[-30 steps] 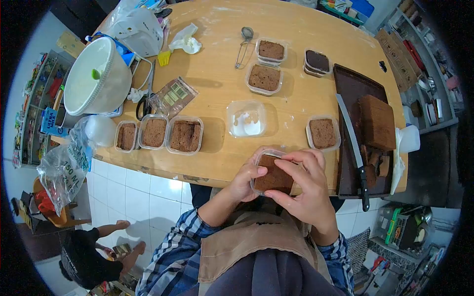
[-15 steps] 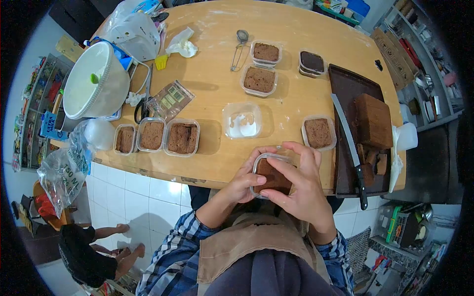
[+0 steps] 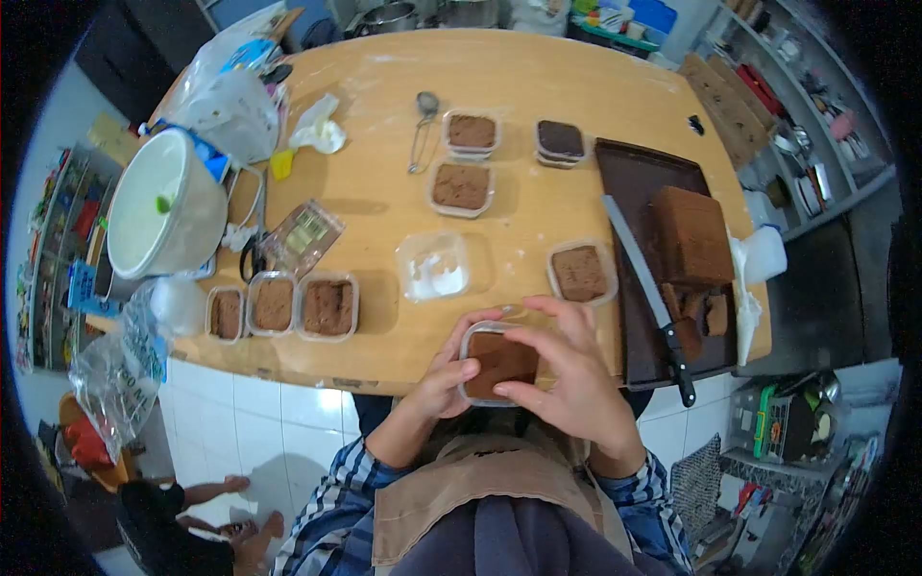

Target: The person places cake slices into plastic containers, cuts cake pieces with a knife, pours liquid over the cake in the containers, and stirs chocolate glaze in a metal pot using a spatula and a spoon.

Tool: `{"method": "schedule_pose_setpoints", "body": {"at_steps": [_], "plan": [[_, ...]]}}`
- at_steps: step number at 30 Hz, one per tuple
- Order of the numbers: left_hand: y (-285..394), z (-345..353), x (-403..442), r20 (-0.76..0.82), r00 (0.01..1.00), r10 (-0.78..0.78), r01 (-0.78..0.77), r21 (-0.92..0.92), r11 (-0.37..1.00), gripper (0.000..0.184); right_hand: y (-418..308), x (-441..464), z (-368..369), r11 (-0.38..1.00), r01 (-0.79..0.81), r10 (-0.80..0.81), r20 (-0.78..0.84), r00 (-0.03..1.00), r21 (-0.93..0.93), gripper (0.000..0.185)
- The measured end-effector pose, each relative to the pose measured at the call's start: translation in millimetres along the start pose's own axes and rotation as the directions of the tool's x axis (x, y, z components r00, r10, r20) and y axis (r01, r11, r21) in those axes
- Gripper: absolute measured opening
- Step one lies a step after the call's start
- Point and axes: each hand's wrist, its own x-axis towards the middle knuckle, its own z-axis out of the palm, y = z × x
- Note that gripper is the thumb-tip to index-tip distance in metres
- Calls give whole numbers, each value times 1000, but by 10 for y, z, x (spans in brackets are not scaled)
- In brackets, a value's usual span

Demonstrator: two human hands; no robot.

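Observation:
My left hand [image 3: 444,372] is wrapped round the left side of a clear square container [image 3: 473,392] at the table's front edge. Inside it lies a smooth brown cake piece [image 3: 505,361]. My right hand [image 3: 567,370] reaches over from the right, its thumb and a fingertip on the cake, the other fingers spread. Just beyond my hands stand a container with only white smears [image 3: 432,267] and a cake-filled container [image 3: 581,273]. The undersides of both hands are hidden.
At the right a dark tray [image 3: 649,158] bears a cake block [image 3: 690,235] and a serrated knife [image 3: 638,261]. More filled containers [image 3: 328,307] stand left and further back. A white bowl [image 3: 154,206] is at the left. A person [image 3: 173,533] sits on the floor lower left.
The view has shifted, so the table things appear lower and further left. My right fingers have lifted and spread a little over the cake. My left hand still holds the container.

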Motion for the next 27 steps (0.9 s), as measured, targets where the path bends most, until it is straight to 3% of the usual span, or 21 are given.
{"method": "schedule_pose_setpoints", "body": {"at_steps": [6, 10, 13, 15, 19, 22, 23, 25, 27], "plan": [[-46, -18, 20, 70, 997, 39, -37, -34, 999, 78, -57, -11, -20, 998, 29, -25, -72, 997, 55, 36], [-71, -58, 21, 55, 998, 26, -25, -25, 999, 80, -90, -5, -81, 992, -30, 33, -21, 999, 125, 29], [-79, -64, 6, 13, 1000, 8, -8, -9, 1000, 79, -45, 101, -233, 884, -141, 236, -165, 958, 445, 26], [-103, -119, 2, 14, 1000, 9, -8, -30, 1000, 75, 178, 254, -402, 861, -196, 363, -295, 884, 469, 24], [-115, -153, 12, 8, 1000, 23, -22, -102, 995, 68, 794, 645, -778, 926, -273, 376, -594, 711, 260, 34], [-119, -182, 0, 16, 1000, 9, -6, -187, 982, 63, 1037, 734, -847, 935, -352, 170, -834, 525, -32, 45], [-108, -175, -4, 3, 1000, -4, 5, -209, 978, 62, 1067, 663, -879, 901, -419, 132, -849, 511, -112, 51], [-109, -175, -10, -49, 999, -17, 7, -183, 983, 65, 956, 505, -841, 923, -382, 155, -856, 493, -53, 46], [-122, -172, -6, -121, 992, -26, 16, -81, 997, 75, 702, 308, -709, 941, -337, 182, -802, 568, -25, 40]]}}
